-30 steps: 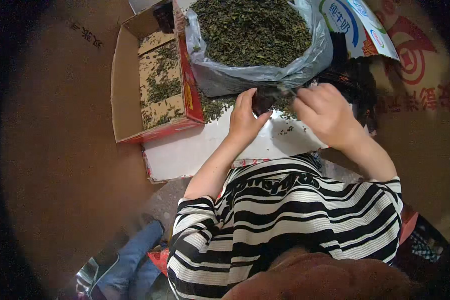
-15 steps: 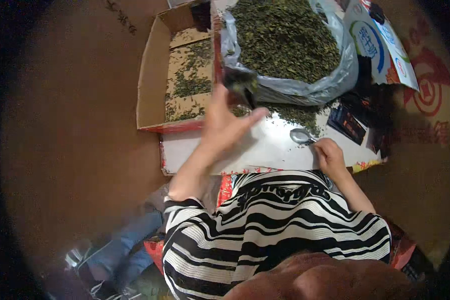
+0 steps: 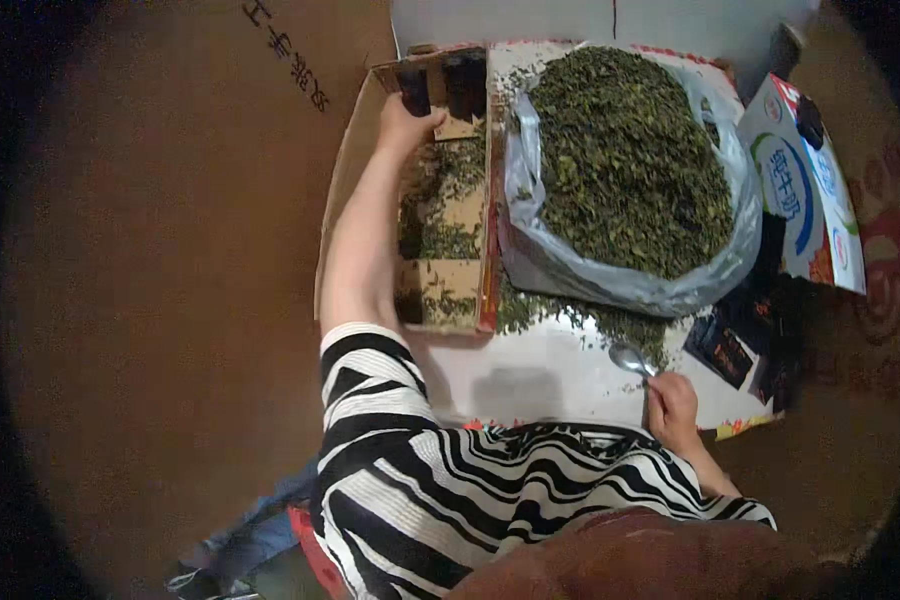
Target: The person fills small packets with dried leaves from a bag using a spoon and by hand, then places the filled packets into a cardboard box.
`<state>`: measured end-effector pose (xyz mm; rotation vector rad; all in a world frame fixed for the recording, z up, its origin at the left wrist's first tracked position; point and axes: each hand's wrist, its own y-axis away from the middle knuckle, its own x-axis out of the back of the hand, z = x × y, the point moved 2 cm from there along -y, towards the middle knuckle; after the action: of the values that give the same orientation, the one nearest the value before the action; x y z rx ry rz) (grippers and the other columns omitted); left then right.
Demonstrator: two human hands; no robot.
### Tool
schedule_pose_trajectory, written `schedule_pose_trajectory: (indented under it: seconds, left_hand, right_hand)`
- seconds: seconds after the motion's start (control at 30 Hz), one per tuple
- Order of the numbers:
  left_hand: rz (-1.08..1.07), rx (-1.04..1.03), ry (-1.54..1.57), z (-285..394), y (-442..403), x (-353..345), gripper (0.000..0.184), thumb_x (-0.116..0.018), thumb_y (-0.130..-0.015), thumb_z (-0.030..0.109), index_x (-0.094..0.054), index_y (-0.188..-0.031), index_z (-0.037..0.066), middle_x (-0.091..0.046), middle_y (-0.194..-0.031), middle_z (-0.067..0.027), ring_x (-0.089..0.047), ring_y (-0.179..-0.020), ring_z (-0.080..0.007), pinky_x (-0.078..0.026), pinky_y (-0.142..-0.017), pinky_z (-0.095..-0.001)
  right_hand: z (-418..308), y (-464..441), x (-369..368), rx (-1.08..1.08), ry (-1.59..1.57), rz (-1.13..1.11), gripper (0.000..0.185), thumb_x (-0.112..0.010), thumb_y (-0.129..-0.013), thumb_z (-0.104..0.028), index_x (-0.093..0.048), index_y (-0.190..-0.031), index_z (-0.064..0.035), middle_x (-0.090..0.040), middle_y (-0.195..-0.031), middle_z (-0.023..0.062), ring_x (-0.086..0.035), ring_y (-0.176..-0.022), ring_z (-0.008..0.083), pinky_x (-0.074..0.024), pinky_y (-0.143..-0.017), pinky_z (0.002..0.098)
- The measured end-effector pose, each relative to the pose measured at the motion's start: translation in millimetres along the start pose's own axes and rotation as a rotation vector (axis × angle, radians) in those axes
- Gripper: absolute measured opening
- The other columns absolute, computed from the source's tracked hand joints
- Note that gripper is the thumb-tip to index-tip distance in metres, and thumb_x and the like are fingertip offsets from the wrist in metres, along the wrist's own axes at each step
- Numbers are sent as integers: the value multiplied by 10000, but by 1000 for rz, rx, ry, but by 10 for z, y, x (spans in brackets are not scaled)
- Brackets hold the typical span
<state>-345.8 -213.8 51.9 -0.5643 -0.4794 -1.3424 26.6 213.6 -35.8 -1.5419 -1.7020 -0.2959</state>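
In the far left corner of a shallow cardboard box [image 3: 488,230], my left hand [image 3: 408,130] is closed around a dark packet [image 3: 414,90]. Its thumb points right, and most of its fingers are hidden. Another dark packet [image 3: 465,88] stands beside it against the box's far end. Loose dried leaves, like tea, lie on the box floor. My right hand [image 3: 676,402] grips the handle of a metal spoon [image 3: 630,358], whose bowl rests by spilled leaves on the white board [image 3: 560,385]. Behind the spoon, a clear plastic bag [image 3: 660,295] is heaped with dried leaves [image 3: 630,160].
Several flat black packets [image 3: 720,352] lie right of the spoon. A printed milk carton [image 3: 785,190] leans at the far right, with a small dark object [image 3: 808,122] on its edge. A pale panel [image 3: 570,20] closes off the back.
My left hand has moved from beside the bag to the box's far end, carrying the dark packet. My right hand stays on the spoon. The camera view has shifted.
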Motion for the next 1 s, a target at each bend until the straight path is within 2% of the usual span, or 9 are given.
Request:
schedule_pose_trajectory:
  seconds: [0.13,0.23,0.4,0.53,0.67,0.83,0.9,0.97,1.0]
  left_hand:
    - [45,40,-164,-391,-455,-255,744,-869,-608,333,-525,-1139,-59,-626,-1093,-192,-606,-1013,-279,-471,-891,-379]
    - [277,36,-357,-610,-696,-432,710,-867,-615,328,-531,-1113,-50,-639,-1062,-188,-619,-983,-276,-485,-871,-377]
    - [154,29,-265,-769,-983,-547,794,-878,-605,289,-462,-1190,-49,-631,-1075,-208,-614,-1003,-297,-490,-877,-384]
    - [-92,215,74,-746,-941,-682,902,-889,-587,242,-369,-1271,-32,-633,-1075,-210,-610,-1014,-323,-490,-888,-373]
    - [8,117,1,-872,-994,-760,866,-888,-553,176,-405,-1246,-16,-592,-1154,-226,-591,-1058,-330,-504,-864,-390]
    - [93,65,-377,-682,-829,-631,864,-870,-560,180,-393,-1255,-14,-588,-1145,-240,-594,-1038,-356,-500,-874,-399]
    - [90,111,-481,-625,-778,-575,854,-857,-571,187,-390,-1257,-16,-577,-1150,-252,-583,-1053,-370,-491,-894,-408]
    - [95,60,-437,-576,-742,-470,820,-838,-591,189,-397,-1250,-18,-569,-1161,-251,-568,-1075,-372,-481,-909,-415]
    - [96,15,-391,-574,-729,-429,786,-820,-610,190,-405,-1244,-20,-560,-1172,-249,-553,-1098,-375,-472,-924,-422]
  right_hand:
    - [33,-18,-18,6,31,-4,235,-640,-741,15,-585,-967,-18,-593,-873,168,-565,-783,356,-460,-687,413]
    - [75,-24,-40,-2,22,-6,256,-642,-724,25,-588,-968,-28,-594,-869,159,-566,-775,351,-459,-682,413]
    - [135,23,-65,-84,47,-49,286,-642,-690,32,-604,-963,-46,-596,-858,138,-567,-771,343,-457,-679,417]
    - [141,43,-89,-101,48,2,282,-648,-675,20,-620,-947,-50,-596,-850,128,-566,-768,337,-455,-681,418]
    - [90,-28,-36,-59,37,-46,281,-632,-740,34,-579,-1009,-27,-570,-858,152,-539,-726,334,-438,-645,412]
    - [125,49,-91,-92,50,-2,259,-648,-683,13,-635,-936,-40,-586,-881,145,-564,-738,324,-458,-646,398]
    - [330,279,-206,-256,-118,-17,241,-635,-704,12,-639,-940,-39,-574,-912,167,-561,-724,322,-458,-627,392]
    - [314,375,-193,-359,-193,-8,232,-628,-715,11,-641,-942,-39,-568,-927,178,-560,-717,320,-457,-617,389]
    - [203,223,-141,-242,-112,30,216,-620,-732,5,-645,-942,-40,-561,-944,188,-559,-712,316,-458,-615,386]
